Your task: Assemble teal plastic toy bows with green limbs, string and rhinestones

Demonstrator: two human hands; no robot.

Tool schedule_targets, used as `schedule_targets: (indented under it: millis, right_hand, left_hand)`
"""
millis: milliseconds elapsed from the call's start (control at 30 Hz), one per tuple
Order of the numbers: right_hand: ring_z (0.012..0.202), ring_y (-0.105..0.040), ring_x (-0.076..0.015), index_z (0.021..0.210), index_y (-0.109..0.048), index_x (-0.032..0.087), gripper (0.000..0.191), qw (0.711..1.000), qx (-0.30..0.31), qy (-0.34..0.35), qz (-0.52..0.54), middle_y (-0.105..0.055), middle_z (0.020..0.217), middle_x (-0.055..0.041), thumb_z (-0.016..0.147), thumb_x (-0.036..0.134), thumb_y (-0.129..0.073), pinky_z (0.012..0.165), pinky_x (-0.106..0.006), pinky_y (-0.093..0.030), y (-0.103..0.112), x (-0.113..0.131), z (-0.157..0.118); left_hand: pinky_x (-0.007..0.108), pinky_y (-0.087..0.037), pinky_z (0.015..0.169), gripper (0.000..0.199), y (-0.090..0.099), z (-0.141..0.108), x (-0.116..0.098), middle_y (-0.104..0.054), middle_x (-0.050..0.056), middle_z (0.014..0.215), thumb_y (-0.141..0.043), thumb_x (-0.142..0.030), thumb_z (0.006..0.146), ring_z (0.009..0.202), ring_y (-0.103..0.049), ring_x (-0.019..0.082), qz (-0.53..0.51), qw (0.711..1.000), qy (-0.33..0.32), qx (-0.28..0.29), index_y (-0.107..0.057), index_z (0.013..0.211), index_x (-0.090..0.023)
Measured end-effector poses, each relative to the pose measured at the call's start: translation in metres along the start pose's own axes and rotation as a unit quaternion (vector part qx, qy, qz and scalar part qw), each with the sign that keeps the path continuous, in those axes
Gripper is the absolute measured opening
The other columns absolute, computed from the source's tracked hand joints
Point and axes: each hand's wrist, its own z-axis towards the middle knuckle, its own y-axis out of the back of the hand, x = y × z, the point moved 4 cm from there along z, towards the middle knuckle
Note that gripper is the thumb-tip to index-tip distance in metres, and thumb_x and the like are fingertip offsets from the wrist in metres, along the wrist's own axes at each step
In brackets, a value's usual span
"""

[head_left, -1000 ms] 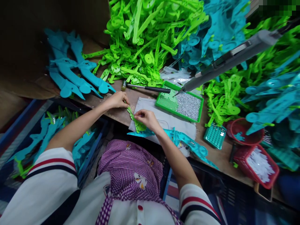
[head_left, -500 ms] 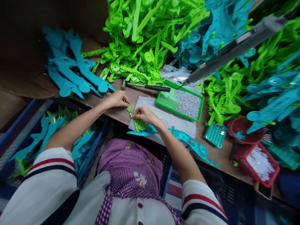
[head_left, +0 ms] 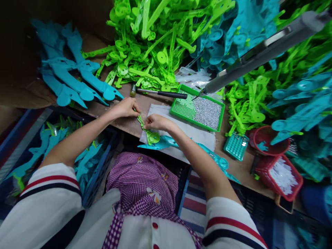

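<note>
My left hand (head_left: 128, 107) pinches the far end of a slim light-green plastic part (head_left: 153, 137) with a round disc at its near end. The fingers of my right hand (head_left: 157, 122) are closed at the middle of the same part; whether a smaller piece is between those fingertips is hidden. Under the disc, a long blue plastic piece (head_left: 167, 142) lies across the grey cloth (head_left: 178, 147) at the bench's front edge, passing beneath my right forearm. Just beyond my hands, a hammer (head_left: 160, 93) rests with its black handle end on the rim of a green tray (head_left: 178, 112).
Small silvery metal pieces (head_left: 207, 112) fill the tray's right side. A grey power screwdriver (head_left: 259, 52) hangs over it. Green parts (head_left: 155, 45) are heaped behind, blue pieces (head_left: 75, 76) lie left. Right are a teal tray (head_left: 236, 147) and a red bin (head_left: 261, 171) with white pieces.
My viewpoint has shifted slightly, so the bench things sit a little differently in view. My right hand has slid slightly along the green part toward my left hand; the left keeps its grip.
</note>
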Motion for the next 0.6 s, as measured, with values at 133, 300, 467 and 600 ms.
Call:
schedule_targets:
  millis: [133, 300, 467, 600]
  right_hand:
    - [0.054, -0.045, -0.0098, 0.055, -0.057, 0.019, 0.02, 1.0, -0.02, 0.016, -0.012, -0.048, 0.048, 0.0049, 0.072, 0.023, -0.067, 0.055, -0.025, -0.03, -0.002, 0.001, 0.002]
    - [0.057, -0.045, -0.0088, 0.064, -0.057, 0.018, 0.015, 0.996, -0.051, 0.034, 0.057, -0.052, 0.056, 0.005, 0.075, 0.023, -0.066, 0.058, -0.023, -0.033, -0.005, -0.006, -0.007]
    - [0.054, -0.045, -0.0079, 0.074, -0.059, 0.017, 0.016, 0.984, -0.014, 0.067, 0.166, -0.053, 0.06, 0.0049, 0.084, 0.03, -0.059, 0.057, -0.022, -0.035, -0.009, -0.012, -0.015]
    - [0.057, -0.049, -0.0085, 0.075, -0.061, 0.016, 0.011, 0.988, -0.057, 0.044, 0.133, -0.058, 0.063, 0.0033, 0.082, 0.023, -0.061, 0.059, -0.022, -0.036, -0.008, -0.012, -0.016]
  left_hand:
    - [0.026, -0.048, 0.072, 0.018, 0.0, 0.001, 0.001, -0.073, 0.002, 0.087, -0.073, -0.033, 0.065, 0.076, -0.066, 0.017, 0.0, 1.0, -0.008, 0.001, -0.08, 0.078, -0.022]
    - [0.027, -0.048, 0.072, 0.019, 0.001, 0.0, 0.0, -0.073, 0.002, 0.087, -0.073, -0.031, 0.065, 0.076, -0.066, 0.018, 0.006, 1.0, -0.001, -0.001, -0.08, 0.079, -0.02]
    - [0.028, -0.047, 0.072, 0.021, 0.001, -0.001, -0.002, -0.073, 0.004, 0.088, -0.073, -0.03, 0.065, 0.076, -0.065, 0.019, 0.007, 1.0, 0.014, -0.004, -0.08, 0.082, -0.018]
    - [0.027, -0.047, 0.071, 0.02, 0.001, -0.001, -0.002, -0.073, 0.003, 0.089, -0.073, -0.03, 0.066, 0.076, -0.065, 0.018, 0.016, 1.0, 0.013, -0.001, -0.08, 0.081, -0.02]
